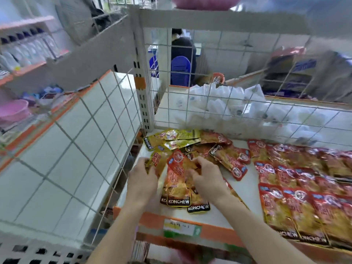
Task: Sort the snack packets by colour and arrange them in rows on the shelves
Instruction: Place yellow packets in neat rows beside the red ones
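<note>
A loose heap of snack packets lies on the white shelf. Yellow packets sit at the back left, red packets lie mixed beside them. Red packets in neat rows cover the shelf's right part. My left hand and my right hand both grip a small stack of orange-red packets near the front left; my left hand holds its left edge, my right hand its right edge. The stack's black bottom strips point toward me.
A wire grid forms the shelf's back, with white bags behind it. A second wire panel closes the left side. An orange front edge with a price label runs below my wrists. A seated person is far behind.
</note>
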